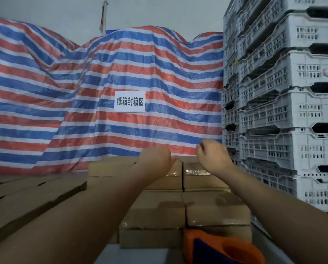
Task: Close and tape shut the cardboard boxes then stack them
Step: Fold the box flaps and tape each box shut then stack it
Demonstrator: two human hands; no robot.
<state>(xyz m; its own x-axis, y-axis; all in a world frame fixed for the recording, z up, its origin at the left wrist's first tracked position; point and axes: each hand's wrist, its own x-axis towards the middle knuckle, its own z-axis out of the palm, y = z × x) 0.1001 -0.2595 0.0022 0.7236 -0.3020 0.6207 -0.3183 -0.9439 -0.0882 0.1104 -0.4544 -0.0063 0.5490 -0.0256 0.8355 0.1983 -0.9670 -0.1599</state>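
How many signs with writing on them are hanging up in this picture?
1. A single white sign with black characters is fixed to the striped tarp, roughly mid-picture, above the stacked cardboard boxes. Others may be hidden outside the view.
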